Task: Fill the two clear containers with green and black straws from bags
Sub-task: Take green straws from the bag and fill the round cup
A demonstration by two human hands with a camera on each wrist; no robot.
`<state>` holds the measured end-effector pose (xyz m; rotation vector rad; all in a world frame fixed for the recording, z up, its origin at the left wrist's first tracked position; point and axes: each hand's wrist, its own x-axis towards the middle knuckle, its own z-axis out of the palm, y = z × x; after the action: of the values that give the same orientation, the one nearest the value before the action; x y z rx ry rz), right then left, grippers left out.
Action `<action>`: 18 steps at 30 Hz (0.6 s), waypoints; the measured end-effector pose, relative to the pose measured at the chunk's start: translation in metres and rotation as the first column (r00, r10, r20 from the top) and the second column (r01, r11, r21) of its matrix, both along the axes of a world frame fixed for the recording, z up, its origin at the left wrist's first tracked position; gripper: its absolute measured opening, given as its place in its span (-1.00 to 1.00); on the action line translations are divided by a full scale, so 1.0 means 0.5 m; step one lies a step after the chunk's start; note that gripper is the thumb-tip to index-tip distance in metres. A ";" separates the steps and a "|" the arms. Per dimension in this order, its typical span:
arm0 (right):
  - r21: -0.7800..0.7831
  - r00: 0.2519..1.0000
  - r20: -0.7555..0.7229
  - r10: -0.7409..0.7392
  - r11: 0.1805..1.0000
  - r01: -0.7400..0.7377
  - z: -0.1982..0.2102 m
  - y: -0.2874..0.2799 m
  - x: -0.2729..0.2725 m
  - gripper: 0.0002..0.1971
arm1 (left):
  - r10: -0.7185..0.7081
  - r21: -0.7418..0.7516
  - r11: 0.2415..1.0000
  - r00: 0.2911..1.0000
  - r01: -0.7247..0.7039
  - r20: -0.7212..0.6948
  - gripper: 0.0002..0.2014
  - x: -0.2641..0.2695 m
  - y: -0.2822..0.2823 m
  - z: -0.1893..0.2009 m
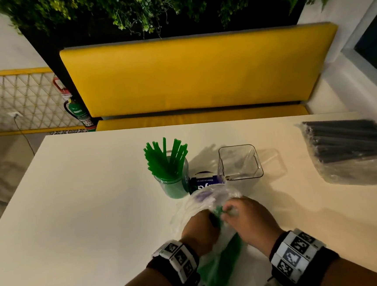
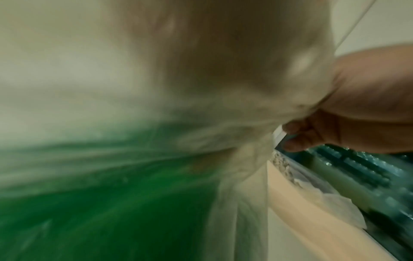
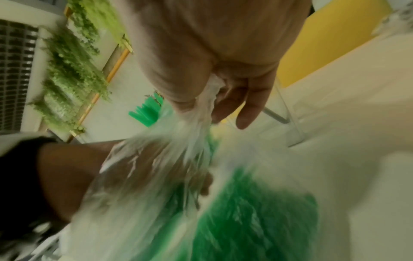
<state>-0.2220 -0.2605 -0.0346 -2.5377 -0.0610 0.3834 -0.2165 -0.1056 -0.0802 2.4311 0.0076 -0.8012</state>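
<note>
Label on blue pack point(image 1: 203, 182) btwn containers reads "Clean as you go", upside down. Cream counter point(image 1: 84, 186); yellow bench point(image 1: 188, 74) behind, hanging plants point(image 1: 148, 5) above, fire extinguisher point(image 1: 79, 113) at left. Round container point(image 1: 173, 180) holds green straws point(image 1: 166, 156); square container point(image 1: 239, 163) just right of pack. Bag of black straws point(image 1: 352, 151) far right. Both hands at near edge on green-straw bag point(image 1: 218, 265) — left hand point(image 1: 202, 228) fingers curled on plastic, right hand point(image 1: 246, 215) pinches bag mouth.
</note>
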 end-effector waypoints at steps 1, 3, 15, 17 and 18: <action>0.023 0.999 0.035 -0.011 1.000 0.010 0.003 -0.002 0.003 -0.94 | 0.002 -0.033 0.999 1.000 -0.002 0.006 -0.75 -0.004 0.015 0.009; 0.028 0.998 0.055 -0.015 1.000 0.013 0.002 -0.013 0.005 -0.75 | -0.014 -0.124 0.992 1.000 0.014 0.007 -0.77 -0.011 0.040 0.033; -0.360 0.904 -0.145 0.401 0.830 -0.426 0.059 0.018 0.012 -0.44 | 0.324 -0.823 0.561 0.939 -0.095 0.112 -0.82 0.009 0.169 0.322; -0.335 0.854 -0.140 0.501 0.788 -0.516 0.061 0.035 0.012 -0.15 | 0.605 -0.934 0.323 0.792 -0.151 0.081 -0.83 0.049 0.207 0.351; -0.345 0.833 -0.145 0.534 0.762 -0.548 0.064 0.048 0.014 -0.04 | 0.684 -0.964 0.216 0.728 -0.158 0.034 -0.80 0.071 0.224 0.356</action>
<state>-0.2150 -0.2367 -0.0024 -2.8525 -0.8004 0.7288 -0.1808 0.0064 0.0977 1.2534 0.0530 0.1525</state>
